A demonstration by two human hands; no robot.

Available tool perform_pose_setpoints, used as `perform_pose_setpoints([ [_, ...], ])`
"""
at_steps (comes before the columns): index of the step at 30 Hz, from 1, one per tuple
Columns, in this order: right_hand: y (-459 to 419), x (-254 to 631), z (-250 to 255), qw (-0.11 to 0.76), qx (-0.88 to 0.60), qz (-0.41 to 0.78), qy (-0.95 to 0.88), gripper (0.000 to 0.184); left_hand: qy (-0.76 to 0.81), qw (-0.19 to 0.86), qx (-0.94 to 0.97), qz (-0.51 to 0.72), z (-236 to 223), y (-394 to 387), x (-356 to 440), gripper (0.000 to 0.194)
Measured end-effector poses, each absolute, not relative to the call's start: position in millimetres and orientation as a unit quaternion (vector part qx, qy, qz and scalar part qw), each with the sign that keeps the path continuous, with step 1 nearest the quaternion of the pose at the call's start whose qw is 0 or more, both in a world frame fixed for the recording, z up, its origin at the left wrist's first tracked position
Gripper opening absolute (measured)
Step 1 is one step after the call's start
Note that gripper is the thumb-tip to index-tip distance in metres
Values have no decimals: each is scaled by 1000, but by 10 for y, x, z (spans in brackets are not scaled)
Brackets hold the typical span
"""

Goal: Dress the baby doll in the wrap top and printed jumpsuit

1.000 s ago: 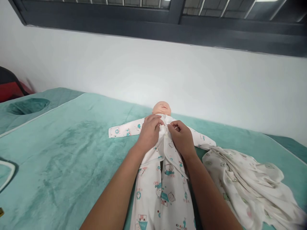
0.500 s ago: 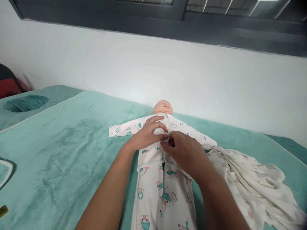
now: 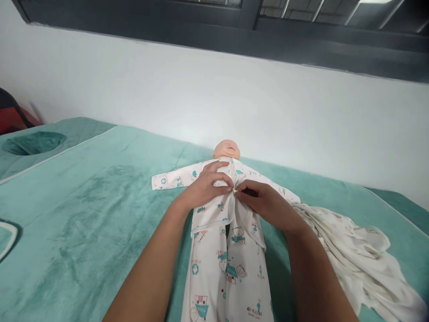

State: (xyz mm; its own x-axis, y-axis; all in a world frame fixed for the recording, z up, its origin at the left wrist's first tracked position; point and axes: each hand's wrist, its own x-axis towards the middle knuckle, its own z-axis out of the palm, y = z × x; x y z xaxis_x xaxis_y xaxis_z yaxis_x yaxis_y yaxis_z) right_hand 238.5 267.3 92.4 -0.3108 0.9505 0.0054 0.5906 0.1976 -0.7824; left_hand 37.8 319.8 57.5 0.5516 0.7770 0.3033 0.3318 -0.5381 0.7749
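A baby doll (image 3: 227,149) lies on its back, dressed in a white baby shirt (image 3: 211,213) with teal prints and matching trousers (image 3: 248,268). My left hand (image 3: 209,184) rests on the shirt's chest, thumb and forefinger pinching the front edge near the middle. Opposite it, my right hand (image 3: 258,197) pinches the other front edge, fingertips nearly touching those of the left. Below the fingers the two front flaps hang apart. Whatever fastening lies between the fingertips is too small to make out.
A crumpled white printed cloth (image 3: 362,255) lies to the right. The doll is on a teal padded surface (image 3: 100,214) against a white wall (image 3: 187,94). A round hollow (image 3: 35,142) is at far left, with a white-edged item (image 3: 11,237) below it.
My right hand has turned and drawn slightly outward, bringing its fingertips level with the left thumb. The shirt's right-hand flap has fallen flatter. My left hand has hardly moved.
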Motion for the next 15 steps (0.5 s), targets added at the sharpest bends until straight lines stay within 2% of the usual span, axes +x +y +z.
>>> perform_pose_setpoints([
  [11,2778,2247,809,316,-619,258,-672,16,343,354,805,330,567,3211,367,13],
  [15,2790,2239,764,380,-614,296,-625,18,359,355,787,354,582,3179,408,13],
])
